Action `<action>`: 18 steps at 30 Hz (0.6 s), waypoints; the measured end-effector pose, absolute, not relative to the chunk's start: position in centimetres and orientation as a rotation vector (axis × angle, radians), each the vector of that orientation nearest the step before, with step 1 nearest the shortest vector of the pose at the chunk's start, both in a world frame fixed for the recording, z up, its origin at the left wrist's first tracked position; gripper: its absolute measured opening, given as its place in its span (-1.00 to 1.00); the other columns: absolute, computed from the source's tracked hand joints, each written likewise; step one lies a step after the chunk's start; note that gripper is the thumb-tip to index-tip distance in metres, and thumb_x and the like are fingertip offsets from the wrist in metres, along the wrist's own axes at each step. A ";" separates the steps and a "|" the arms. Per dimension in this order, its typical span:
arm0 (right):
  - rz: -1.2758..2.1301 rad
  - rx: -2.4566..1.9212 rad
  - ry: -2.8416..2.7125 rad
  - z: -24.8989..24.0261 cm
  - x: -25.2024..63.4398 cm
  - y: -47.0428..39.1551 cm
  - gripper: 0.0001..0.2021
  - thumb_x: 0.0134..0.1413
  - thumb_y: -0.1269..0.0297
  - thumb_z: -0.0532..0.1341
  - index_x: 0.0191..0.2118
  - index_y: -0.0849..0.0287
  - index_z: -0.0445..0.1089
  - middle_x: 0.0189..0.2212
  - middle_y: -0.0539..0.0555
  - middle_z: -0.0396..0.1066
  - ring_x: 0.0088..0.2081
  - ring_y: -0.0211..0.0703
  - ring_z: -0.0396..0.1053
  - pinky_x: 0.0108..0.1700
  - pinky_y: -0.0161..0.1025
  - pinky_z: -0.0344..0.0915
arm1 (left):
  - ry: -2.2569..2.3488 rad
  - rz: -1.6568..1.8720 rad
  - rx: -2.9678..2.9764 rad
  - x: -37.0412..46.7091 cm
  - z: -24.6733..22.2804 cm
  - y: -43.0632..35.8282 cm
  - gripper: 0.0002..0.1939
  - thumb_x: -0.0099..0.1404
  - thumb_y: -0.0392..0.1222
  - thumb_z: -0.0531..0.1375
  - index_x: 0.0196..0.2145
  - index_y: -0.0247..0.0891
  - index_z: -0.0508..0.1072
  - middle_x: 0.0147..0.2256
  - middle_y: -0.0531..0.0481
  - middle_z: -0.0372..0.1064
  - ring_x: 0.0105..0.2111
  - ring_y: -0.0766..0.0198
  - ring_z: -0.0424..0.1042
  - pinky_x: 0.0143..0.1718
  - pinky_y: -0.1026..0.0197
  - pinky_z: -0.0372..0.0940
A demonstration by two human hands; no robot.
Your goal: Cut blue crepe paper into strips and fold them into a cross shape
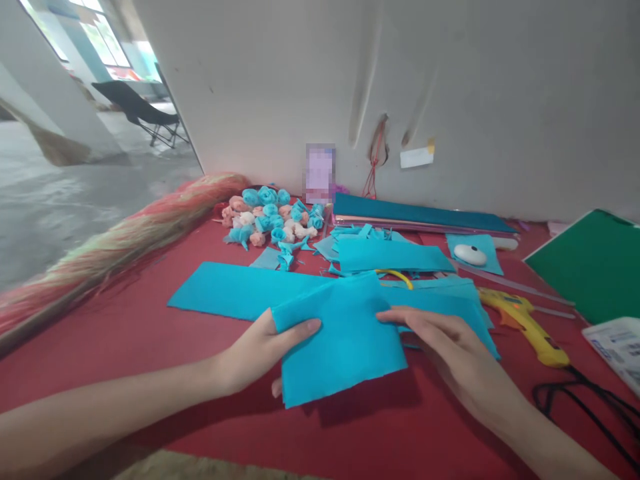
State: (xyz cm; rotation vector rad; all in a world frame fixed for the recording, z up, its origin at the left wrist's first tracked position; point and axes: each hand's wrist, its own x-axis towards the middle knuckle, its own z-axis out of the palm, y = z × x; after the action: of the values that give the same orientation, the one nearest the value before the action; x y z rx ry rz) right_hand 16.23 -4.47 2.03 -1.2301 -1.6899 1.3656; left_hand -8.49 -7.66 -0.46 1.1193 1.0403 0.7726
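Observation:
A square blue sheet (345,340) is held up tilted above the red table. My left hand (270,347) pinches its left side, thumb on top and fingers underneath. At the sheet's right edge is my right hand (445,340), its fingers stretched out and touching the sheet near the upper right; the thumb is mostly hidden. Behind the hands a long blue strip (225,290) lies flat on the table, with more blue pieces (395,255) stacked beyond it. Part of a yellow curved handle (397,275) shows just behind the held sheet.
Blue, pink and white paper flowers (273,217) lie at the back left. A yellow glue gun (530,327) with a black cord, a white oval object (470,254) and a green board (595,267) are on the right. Long folded sheets (420,213) lie by the wall.

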 end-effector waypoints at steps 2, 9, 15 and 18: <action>1.383 -1.277 -1.724 2.2 16.1 -4.6 -0.69 0.09 -0.08 0.08 -0.27 -0.14 0.53 -0.10 -0.06 0.47 0.08 -0.03 0.25 0.04 -0.17 0.24 | 1.034 0.763 1.109 -8.3 -0.4 -7.7 -0.65 0.23 0.07 0.16 -0.48 -0.30 0.32 -0.78 0.12 0.28 -0.83 0.40 0.26 -0.82 0.44 0.14; 1.404 -1.325 -1.676 2.2 15.6 -4.9 -0.69 0.04 -0.10 0.12 -0.32 -0.12 0.55 -0.13 -0.05 0.49 0.10 0.03 0.23 0.09 -0.10 0.18 | 1.047 0.705 1.091 -8.1 0.1 -8.3 -0.64 0.22 0.10 0.16 -0.46 -0.28 0.32 -0.76 0.11 0.29 -0.80 0.39 0.26 -0.80 0.42 0.14; 1.376 -1.373 -1.653 3.0 16.5 -4.5 -0.70 0.04 -0.06 0.13 -0.36 -0.07 0.56 -0.15 -0.02 0.49 0.05 0.03 0.28 0.08 -0.10 0.18 | 0.839 0.697 1.091 -8.9 0.1 -7.6 -0.49 0.22 0.24 0.05 -0.52 -0.31 0.33 -0.64 0.00 0.36 -0.67 0.36 0.31 -0.55 0.31 0.26; 1.447 -1.313 -1.782 3.4 16.7 -4.0 -0.69 0.03 -0.04 0.14 -0.38 -0.03 0.56 -0.21 0.01 0.52 -0.03 0.03 0.35 0.05 -0.09 0.19 | 0.694 0.846 0.987 -9.4 1.3 -6.1 -0.52 0.13 0.31 0.08 -0.37 -0.22 0.32 -0.38 0.04 0.44 -0.47 0.33 0.35 -0.40 0.30 0.28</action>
State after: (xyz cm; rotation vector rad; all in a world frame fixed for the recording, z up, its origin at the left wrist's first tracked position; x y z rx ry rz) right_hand 16.68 -3.97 3.43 -1.3126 -1.7819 1.4474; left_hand -9.36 -6.06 1.31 0.9866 0.6941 0.8461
